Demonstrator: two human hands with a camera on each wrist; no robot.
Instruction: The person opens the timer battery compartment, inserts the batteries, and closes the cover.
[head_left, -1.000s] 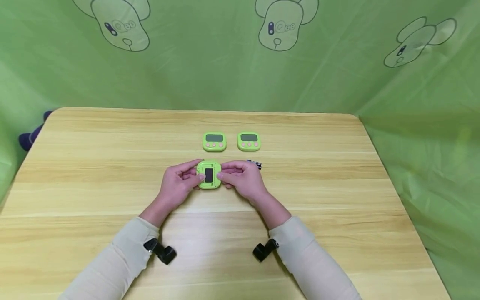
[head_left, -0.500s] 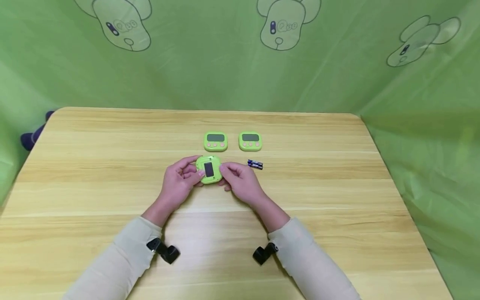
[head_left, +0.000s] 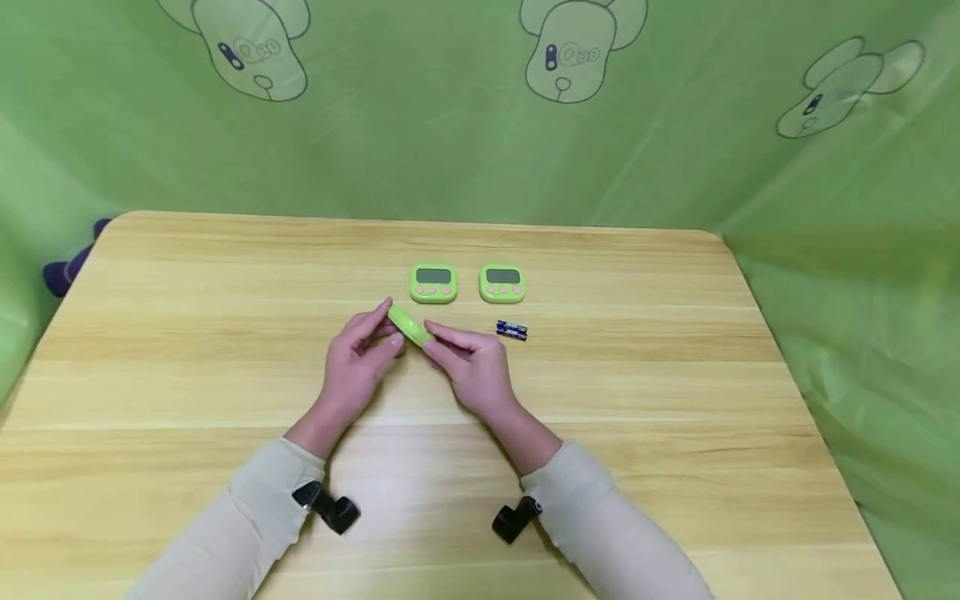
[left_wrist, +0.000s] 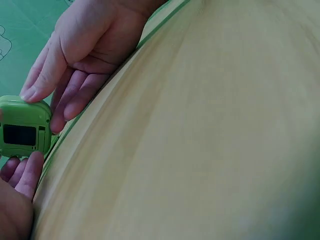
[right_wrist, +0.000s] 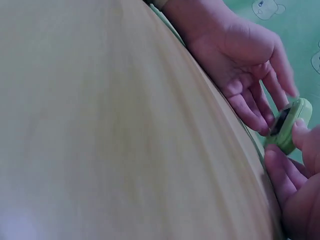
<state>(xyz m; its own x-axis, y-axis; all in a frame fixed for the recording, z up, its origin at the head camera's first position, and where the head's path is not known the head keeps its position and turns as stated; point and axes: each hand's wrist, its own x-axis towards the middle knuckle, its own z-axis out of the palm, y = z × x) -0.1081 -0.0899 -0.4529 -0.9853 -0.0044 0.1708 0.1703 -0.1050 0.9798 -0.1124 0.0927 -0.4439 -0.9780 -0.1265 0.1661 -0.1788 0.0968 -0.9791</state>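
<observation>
A green digital timer (head_left: 409, 326), seen edge-on in the head view, is tilted between the two hands above the table. My right hand (head_left: 480, 375) pinches its near right end between thumb and fingers. At its far left end, my left hand (head_left: 351, 354) has its index fingertip close against the edge, with thumb and fingers spread loosely about it. The timer's back, with a dark rectangular recess (left_wrist: 20, 135), faces the left wrist camera. In the right wrist view, the left hand (right_wrist: 250, 55) reaches to the timer's corner.
Two matching green timers, a left one (head_left: 433, 284) and a right one (head_left: 502, 284), lie screen up behind the hands. A pair of dark blue batteries (head_left: 512, 330) lies right of the hands. Green printed curtain (head_left: 420, 150) hangs around the wooden table (head_left: 652, 400).
The timer has turned from back-up to edge-on. The right hand has shifted left with it, baring the batteries, while the left hand's hold has loosened.
</observation>
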